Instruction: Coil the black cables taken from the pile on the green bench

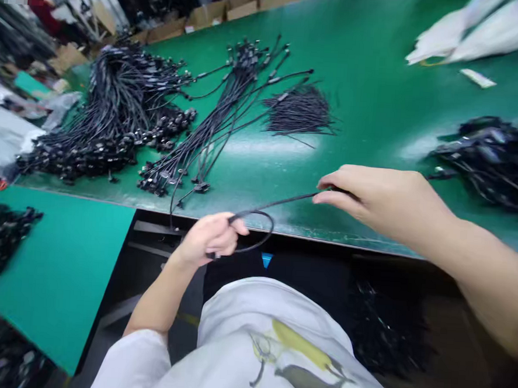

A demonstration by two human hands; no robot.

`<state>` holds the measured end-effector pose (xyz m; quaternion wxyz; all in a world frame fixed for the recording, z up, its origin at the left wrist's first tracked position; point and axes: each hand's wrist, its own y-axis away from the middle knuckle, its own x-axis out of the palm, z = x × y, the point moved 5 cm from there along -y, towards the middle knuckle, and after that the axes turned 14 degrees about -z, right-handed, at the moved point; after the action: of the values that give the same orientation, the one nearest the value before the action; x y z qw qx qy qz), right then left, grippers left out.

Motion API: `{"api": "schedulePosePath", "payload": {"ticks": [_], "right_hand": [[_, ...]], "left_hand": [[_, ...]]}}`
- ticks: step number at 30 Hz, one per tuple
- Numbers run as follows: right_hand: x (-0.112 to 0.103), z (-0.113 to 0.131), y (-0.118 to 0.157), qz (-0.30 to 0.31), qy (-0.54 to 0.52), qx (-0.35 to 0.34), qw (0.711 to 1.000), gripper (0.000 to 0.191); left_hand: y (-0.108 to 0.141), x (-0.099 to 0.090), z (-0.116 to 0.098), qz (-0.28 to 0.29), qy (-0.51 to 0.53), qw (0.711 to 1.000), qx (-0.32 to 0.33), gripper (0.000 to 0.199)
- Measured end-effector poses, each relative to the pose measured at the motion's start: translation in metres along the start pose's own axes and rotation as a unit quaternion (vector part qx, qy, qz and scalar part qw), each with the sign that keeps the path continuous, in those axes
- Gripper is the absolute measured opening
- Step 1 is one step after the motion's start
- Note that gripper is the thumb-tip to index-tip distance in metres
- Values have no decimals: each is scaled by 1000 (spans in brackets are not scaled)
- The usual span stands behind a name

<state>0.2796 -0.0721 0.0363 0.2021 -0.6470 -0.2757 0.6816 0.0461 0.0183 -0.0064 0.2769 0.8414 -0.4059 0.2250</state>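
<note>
Left hand (210, 236) is closed around a black cable (276, 205), pinching a small loop at the bench (378, 107) edge, about 6 o'clock. Right hand (373, 198) pinches the other end tight, out toward 3 o'clock, so the cable runs taut between them. My guess at the risk: pull too hard and the loop collapses or slips out of the fingers, and the dangling part could snag the cable bunch (210, 138) at 11 o'clock. No readable labels or brands anywhere; the shirt (249, 357) print is just a picture.
</note>
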Motion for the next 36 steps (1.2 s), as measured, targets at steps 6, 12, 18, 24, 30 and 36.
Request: {"api": "schedulePosePath", "payload": {"ticks": [6, 12, 18, 24, 30, 36], "right_hand": [[-8, -21, 35, -28, -66, 1, 997, 26], [-7, 38, 43, 1, -77, -98, 992, 26], [0, 68, 25, 39, -241, -45, 969, 32], [12, 24, 9, -106, -326, 235, 909, 30], [71, 37, 32, -75, -556, 500, 659, 42], [78, 56, 26, -106, -671, 559, 476, 40]], "left_hand": [[-4, -24, -44, -169, 121, 970, 124, 26], [-40, -6, -20, -194, -92, 962, 171, 35], [-45, 36, 27, -75, -372, 906, 189, 41], [-46, 43, 31, -56, -243, 958, 140, 34], [-57, 41, 42, -113, -67, 990, 58, 45], [-58, 29, 61, -173, -4, 981, 90, 48]]}}
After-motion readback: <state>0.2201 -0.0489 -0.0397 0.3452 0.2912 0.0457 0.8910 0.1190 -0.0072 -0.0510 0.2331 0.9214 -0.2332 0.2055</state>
